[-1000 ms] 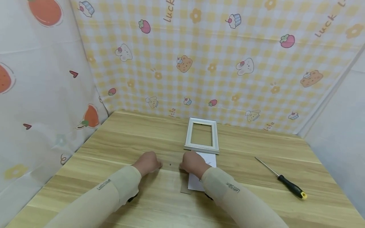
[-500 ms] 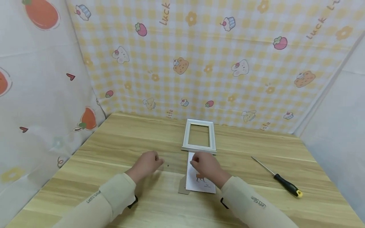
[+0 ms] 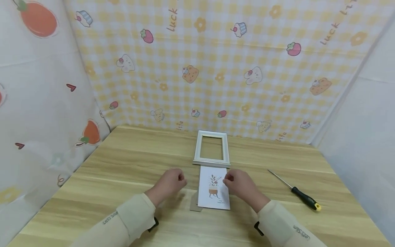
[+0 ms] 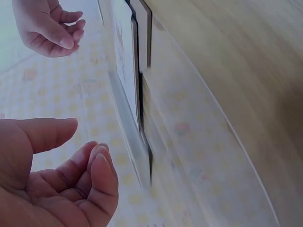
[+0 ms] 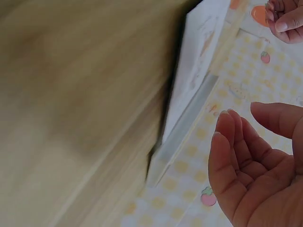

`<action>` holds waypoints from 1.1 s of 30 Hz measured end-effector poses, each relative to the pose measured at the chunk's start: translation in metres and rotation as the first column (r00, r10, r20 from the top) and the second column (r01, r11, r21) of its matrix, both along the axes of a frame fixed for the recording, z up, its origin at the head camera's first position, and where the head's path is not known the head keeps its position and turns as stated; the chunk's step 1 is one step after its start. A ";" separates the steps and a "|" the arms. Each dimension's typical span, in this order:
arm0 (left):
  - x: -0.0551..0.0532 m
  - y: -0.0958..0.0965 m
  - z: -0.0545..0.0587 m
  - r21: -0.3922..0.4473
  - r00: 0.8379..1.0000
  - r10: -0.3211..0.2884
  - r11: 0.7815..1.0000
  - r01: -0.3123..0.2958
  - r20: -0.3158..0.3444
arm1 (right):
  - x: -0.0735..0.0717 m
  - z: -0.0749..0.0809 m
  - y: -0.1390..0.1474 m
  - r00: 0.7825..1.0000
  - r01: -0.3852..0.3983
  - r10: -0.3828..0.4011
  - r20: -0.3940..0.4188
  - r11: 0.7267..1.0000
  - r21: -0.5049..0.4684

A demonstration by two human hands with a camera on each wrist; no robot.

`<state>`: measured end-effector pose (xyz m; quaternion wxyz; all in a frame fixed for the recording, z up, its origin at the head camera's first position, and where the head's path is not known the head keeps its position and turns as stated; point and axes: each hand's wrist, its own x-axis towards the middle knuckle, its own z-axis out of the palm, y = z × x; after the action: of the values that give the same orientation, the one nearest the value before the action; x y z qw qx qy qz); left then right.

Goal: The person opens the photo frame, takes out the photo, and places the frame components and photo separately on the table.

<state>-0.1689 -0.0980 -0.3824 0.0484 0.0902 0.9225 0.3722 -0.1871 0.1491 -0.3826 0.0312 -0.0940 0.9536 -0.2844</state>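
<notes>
A white card (image 3: pixel 213 188) printed with a potted plant lies on the wooden table, partly over a grey-brown backing piece (image 3: pixel 195 203). Its far end meets the near side of a white picture frame (image 3: pixel 197 147). My left hand (image 3: pixel 170 183) hovers left of the card, fingers loosely curled and thumb apart, with nothing between them in the left wrist view. On the card's right edge in the head view, my right hand (image 3: pixel 242 185) overlaps it. The right wrist view shows that hand's fingers (image 5: pixel 222 156) loosely bent, holding nothing.
A screwdriver (image 3: pixel 293 190) with a black and yellow handle lies at the right. Beside the card in the left wrist view, a glossy area with a thin curved edge (image 4: pixel 227 118) reflects the patterned cloth. Cloth (image 3: pixel 172 68) hangs behind the wooden table (image 3: pixel 139 151).
My right hand has lifted off the card and moved right, uncovering the plant print. My left hand has come closer to the card's left side. The camera view has shifted slightly.
</notes>
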 end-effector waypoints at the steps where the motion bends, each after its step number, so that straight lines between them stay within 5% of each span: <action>1: 0.000 0.002 -0.001 -0.004 1.000 -0.007 1.000 0.007 -0.001 | 0.001 -0.001 0.002 1.000 0.007 -0.007 0.008 1.000 0.002; 15: -0.004 0.022 -0.020 -0.071 0.996 -0.092 0.993 0.092 0.003 | 0.010 -0.017 0.021 0.994 0.014 -0.017 0.108 1.000 0.027; 33: -0.010 0.043 -0.021 -0.122 0.992 -0.117 0.985 0.121 0.044 | 0.008 -0.021 0.020 0.987 0.001 -0.015 0.159 0.996 0.089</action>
<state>-0.1788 -0.0549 -0.4029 0.0928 0.1352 0.9358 0.3121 -0.1796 0.1690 -0.4037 0.1104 -0.0657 0.9600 -0.2486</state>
